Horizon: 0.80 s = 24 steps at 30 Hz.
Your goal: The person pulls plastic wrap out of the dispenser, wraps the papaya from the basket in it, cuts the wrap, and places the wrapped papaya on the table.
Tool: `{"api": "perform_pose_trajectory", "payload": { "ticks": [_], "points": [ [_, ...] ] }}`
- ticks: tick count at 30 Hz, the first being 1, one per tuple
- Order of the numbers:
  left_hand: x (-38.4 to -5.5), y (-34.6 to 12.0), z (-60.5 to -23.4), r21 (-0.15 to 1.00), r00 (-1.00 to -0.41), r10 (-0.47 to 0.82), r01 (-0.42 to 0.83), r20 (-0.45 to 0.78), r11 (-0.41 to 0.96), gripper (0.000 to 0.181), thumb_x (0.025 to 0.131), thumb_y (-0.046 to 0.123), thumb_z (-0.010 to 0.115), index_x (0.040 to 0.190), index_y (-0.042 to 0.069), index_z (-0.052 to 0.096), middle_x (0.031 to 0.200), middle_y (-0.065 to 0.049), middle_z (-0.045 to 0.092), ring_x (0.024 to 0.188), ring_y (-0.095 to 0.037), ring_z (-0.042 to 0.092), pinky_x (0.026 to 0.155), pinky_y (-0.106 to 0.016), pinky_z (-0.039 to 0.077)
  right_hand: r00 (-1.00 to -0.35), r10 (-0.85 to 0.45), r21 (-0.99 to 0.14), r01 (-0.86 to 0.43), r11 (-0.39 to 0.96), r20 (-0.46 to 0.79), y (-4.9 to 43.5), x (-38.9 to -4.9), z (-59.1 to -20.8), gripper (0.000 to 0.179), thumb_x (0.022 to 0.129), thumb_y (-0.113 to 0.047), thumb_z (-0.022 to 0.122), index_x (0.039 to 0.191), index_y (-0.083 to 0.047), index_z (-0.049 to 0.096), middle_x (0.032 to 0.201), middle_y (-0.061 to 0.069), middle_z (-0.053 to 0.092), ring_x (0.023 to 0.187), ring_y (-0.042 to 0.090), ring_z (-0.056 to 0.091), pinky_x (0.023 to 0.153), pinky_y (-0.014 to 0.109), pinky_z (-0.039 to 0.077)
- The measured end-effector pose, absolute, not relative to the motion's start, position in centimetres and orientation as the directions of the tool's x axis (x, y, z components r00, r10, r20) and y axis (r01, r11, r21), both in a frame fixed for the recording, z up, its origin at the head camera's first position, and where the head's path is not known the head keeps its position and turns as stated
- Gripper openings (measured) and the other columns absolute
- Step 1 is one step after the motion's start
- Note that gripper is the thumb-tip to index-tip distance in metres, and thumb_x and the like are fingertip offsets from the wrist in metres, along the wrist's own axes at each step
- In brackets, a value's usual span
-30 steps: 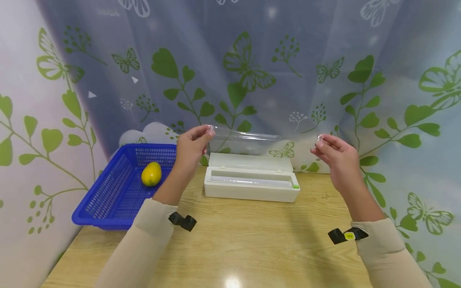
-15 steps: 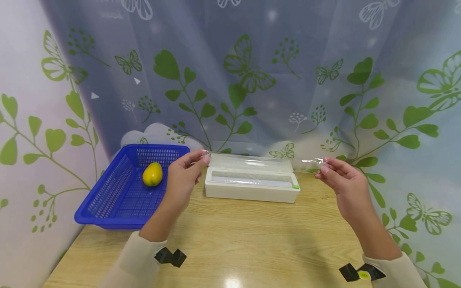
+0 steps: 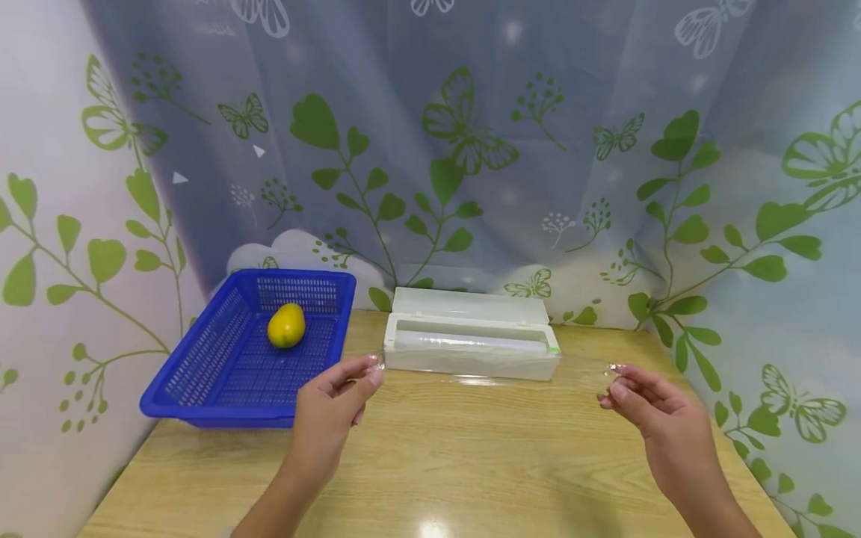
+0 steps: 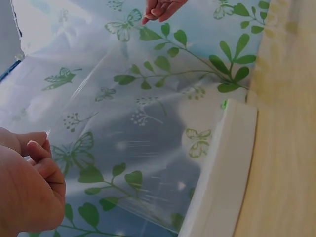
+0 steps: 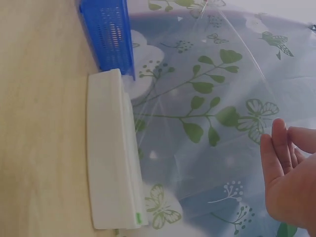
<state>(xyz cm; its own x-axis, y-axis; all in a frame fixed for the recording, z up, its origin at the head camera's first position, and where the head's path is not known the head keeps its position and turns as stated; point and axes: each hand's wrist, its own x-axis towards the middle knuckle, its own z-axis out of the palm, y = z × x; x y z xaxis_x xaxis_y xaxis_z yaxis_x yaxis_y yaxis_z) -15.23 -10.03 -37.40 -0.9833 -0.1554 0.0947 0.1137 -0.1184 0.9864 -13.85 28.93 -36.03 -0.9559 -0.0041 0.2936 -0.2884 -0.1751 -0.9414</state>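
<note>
A sheet of clear plastic wrap (image 3: 477, 380) is stretched between my two hands, its near edge showing as a shiny line in the head view. My left hand (image 3: 329, 411) pinches one corner between thumb and fingers. The opposite corner is pinched by my right hand (image 3: 666, 430). Behind the near edge stands a white wrap dispenser box (image 3: 471, 365), lid up, with a roll of wrap (image 3: 471, 342) inside. In the left wrist view the film slants from my left hand (image 4: 32, 182) toward the box (image 4: 219, 173); the right wrist view shows my right hand (image 5: 291, 173).
On the left of the wooden table (image 3: 457, 463) sits a blue plastic basket (image 3: 222, 412). It holds a yellow, rounded fruit (image 3: 286, 326). A patterned curtain (image 3: 403, 112) hangs directly behind the table. A small green piece (image 3: 554, 350) is at the box's right end.
Both hands have come down and toward me, still pinching the wrap. The film's near edge has dropped from above the box to in front of it. Box, basket and fruit stay put.
</note>
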Motion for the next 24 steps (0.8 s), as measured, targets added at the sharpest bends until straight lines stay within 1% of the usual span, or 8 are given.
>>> {"api": "perform_pose_trajectory", "payload": {
  "ticks": [5, 10, 14, 16, 19, 24],
  "points": [
    [-13.1, -10.1, -38.9, 0.989, -0.983, -0.164, 0.101, 0.083, -0.106, 0.028, 0.087, 0.014, 0.079, 0.113, 0.004, 0.074, 0.089, 0.002, 0.069, 0.054, -0.004, 0.041, 0.051, -0.016, 0.034, -0.974, 0.007, -0.967, -0.225, -0.118, 0.226, 29.2, -12.1, -37.8, 0.028, 0.100, 0.005, 0.055, 0.121, -0.008, 0.067, 0.106, -0.003, 0.070, 0.091, 0.013, 0.072, 0.087, 0.025, 0.058],
    [-11.3, -10.3, -40.5, 0.995, -0.987, -0.158, 0.045, 0.031, -0.085, 0.029, 0.088, 0.014, 0.078, 0.114, 0.005, 0.073, 0.090, 0.001, 0.067, 0.054, -0.004, 0.041, 0.050, -0.017, 0.034, -0.993, 0.057, -0.992, -0.105, -0.069, 0.101, 29.3, -10.5, -39.2, 0.027, 0.100, 0.000, 0.059, 0.122, -0.012, 0.070, 0.107, -0.006, 0.071, 0.089, 0.015, 0.073, 0.085, 0.025, 0.058],
    [-10.2, -10.4, -41.6, 0.999, -0.987, -0.157, -0.022, -0.028, -0.037, 0.032, 0.088, 0.018, 0.078, 0.117, 0.005, 0.073, 0.091, 0.000, 0.067, 0.052, -0.005, 0.041, 0.049, -0.018, 0.035, -0.993, 0.120, -1.000, 0.007, 0.004, -0.006, 29.1, -9.5, -40.0, 0.026, 0.098, -0.009, 0.066, 0.122, -0.015, 0.070, 0.101, -0.006, 0.070, 0.088, 0.016, 0.072, 0.082, 0.028, 0.060],
    [-9.8, -10.5, -42.1, 0.999, -0.986, -0.156, -0.049, -0.052, -0.020, 0.034, 0.087, 0.018, 0.078, 0.118, 0.005, 0.072, 0.092, -0.002, 0.067, 0.052, -0.005, 0.041, 0.048, -0.018, 0.034, -0.986, 0.151, -0.997, 0.068, 0.020, -0.064, 29.1, -9.2, -40.4, 0.025, 0.097, -0.014, 0.068, 0.121, -0.018, 0.071, 0.098, -0.004, 0.071, 0.088, 0.017, 0.072, 0.082, 0.028, 0.060],
    [-9.5, -10.5, -42.7, 0.995, -0.983, -0.156, -0.100, -0.099, -0.004, 0.036, 0.087, 0.020, 0.079, 0.120, 0.005, 0.072, 0.093, -0.002, 0.067, 0.052, -0.005, 0.041, 0.048, -0.018, 0.034, -0.975, 0.181, -0.991, 0.132, 0.020, -0.126, 29.0, -8.8, -41.0, 0.023, 0.095, -0.017, 0.071, 0.118, -0.021, 0.073, 0.098, -0.005, 0.073, 0.088, 0.017, 0.073, 0.081, 0.028, 0.060],
    [-9.1, -10.4, -43.7, 0.986, -0.973, -0.158, -0.168, -0.167, -0.008, 0.038, 0.087, 0.021, 0.079, 0.120, 0.005, 0.072, 0.093, -0.001, 0.066, 0.052, -0.006, 0.043, 0.048, -0.019, 0.037, -0.966, 0.195, -0.985, 0.173, -0.006, -0.170, 28.9, -8.3, -41.8, 0.020, 0.094, -0.016, 0.072, 0.113, -0.022, 0.074, 0.100, -0.006, 0.075, 0.087, 0.015, 0.073, 0.080, 0.028, 0.060]
  ]
}}
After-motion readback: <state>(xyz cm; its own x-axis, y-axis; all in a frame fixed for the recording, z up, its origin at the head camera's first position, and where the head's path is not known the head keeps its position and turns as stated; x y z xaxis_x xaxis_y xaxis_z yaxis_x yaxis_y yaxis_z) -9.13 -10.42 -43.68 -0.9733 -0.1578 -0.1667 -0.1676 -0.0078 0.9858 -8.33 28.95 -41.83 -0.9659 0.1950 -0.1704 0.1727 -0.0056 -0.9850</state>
